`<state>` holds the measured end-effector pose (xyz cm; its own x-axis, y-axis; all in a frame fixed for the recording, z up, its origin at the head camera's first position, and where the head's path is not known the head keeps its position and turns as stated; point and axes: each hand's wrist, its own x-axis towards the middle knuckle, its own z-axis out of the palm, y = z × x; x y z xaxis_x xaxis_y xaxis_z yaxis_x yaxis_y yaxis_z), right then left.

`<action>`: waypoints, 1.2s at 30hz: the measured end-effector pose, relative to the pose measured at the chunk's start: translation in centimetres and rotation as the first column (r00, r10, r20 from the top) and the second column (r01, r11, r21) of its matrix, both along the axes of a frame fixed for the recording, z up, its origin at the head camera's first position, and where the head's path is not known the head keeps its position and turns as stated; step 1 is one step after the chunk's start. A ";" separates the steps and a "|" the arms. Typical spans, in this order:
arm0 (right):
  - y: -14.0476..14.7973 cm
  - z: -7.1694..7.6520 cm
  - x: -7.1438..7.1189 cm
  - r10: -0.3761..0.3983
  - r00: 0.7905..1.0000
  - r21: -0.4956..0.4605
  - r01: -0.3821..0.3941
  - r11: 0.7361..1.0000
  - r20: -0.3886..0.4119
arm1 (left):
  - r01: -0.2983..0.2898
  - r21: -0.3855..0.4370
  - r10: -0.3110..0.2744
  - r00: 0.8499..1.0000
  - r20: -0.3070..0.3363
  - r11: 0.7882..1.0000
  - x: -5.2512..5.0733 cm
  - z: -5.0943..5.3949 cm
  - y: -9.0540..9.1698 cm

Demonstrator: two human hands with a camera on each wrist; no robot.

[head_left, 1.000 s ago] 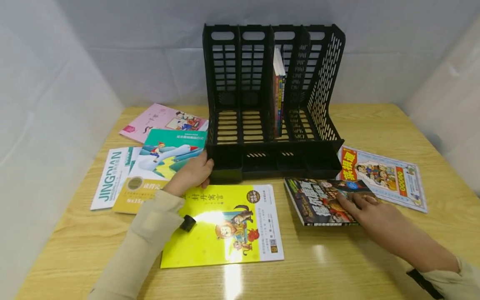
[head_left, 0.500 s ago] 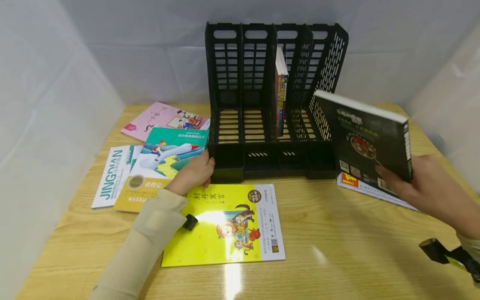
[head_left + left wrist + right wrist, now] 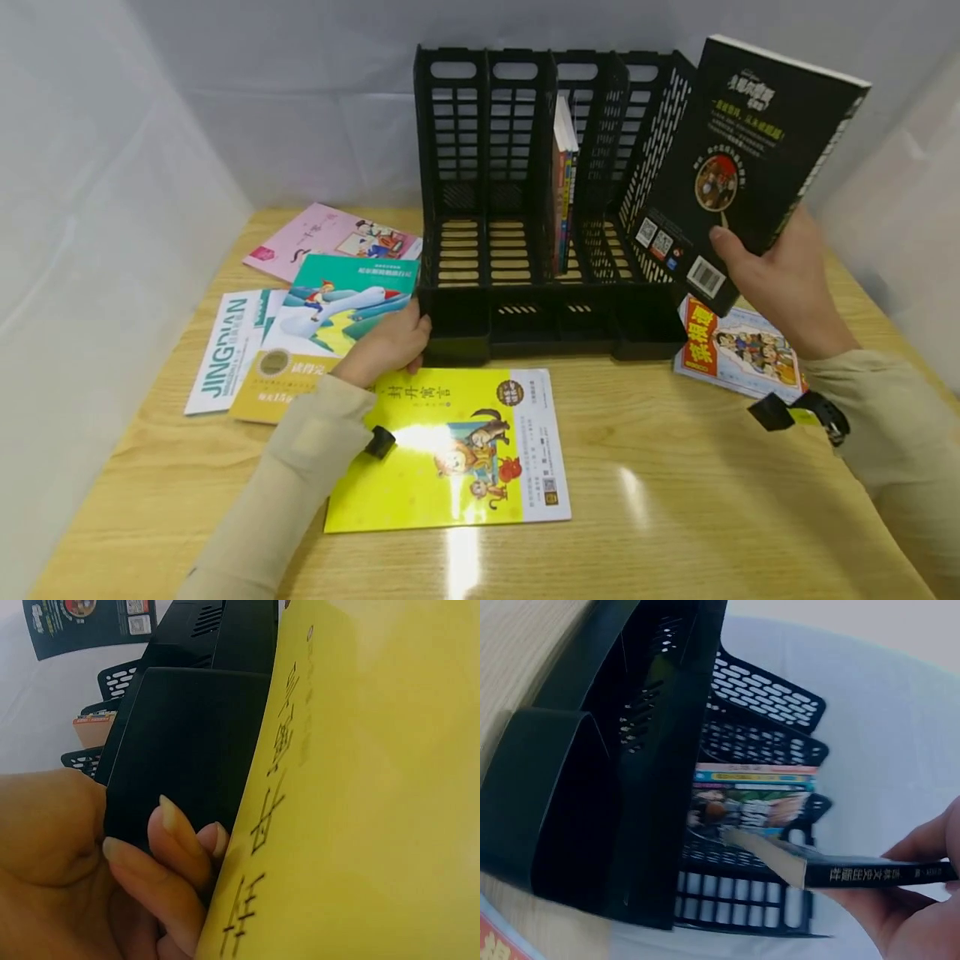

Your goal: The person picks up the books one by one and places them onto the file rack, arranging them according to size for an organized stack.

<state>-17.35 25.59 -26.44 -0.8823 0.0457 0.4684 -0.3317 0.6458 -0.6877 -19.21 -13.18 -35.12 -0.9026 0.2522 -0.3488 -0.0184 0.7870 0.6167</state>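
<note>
Right grip (image 3: 787, 279) pinches a black book (image 3: 761, 125); left grip (image 3: 387, 342) holds the rack (image 3: 452, 343).

The black book (image 3: 757, 167) has turned over and risen

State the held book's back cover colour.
Back cover: mostly black, some white lettering; clearest in head view.

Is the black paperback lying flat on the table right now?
No, the right hand holds the black paperback up in the air, tilted, above the wooden table.
</note>
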 end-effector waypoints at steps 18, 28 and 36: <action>-2.4 -2.2 -10.5 -0.002 0.998 0.132 -0.008 0.991 0.071 | 0.017 -0.015 -0.017 1.000 0.007 1.000 -0.4 0.0 -0.4; -3.1 -4.3 -13.4 -0.034 0.959 0.131 -0.003 0.991 0.280 | 0.008 -0.008 -0.009 1.000 -0.012 1.000 -0.4 -0.2 -0.3; -3.1 -6.1 -15.0 -0.013 0.979 0.188 -0.026 0.982 0.205 | -0.001 0.012 0.001 1.000 -0.014 1.000 -0.3 -0.2 -0.4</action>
<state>-32.32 22.52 -32.57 -0.9601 -0.0326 0.2777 -0.2017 0.7688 -0.6069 -19.47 -13.57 -35.31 -0.9075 0.2555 -0.3334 -0.0107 0.7793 0.6265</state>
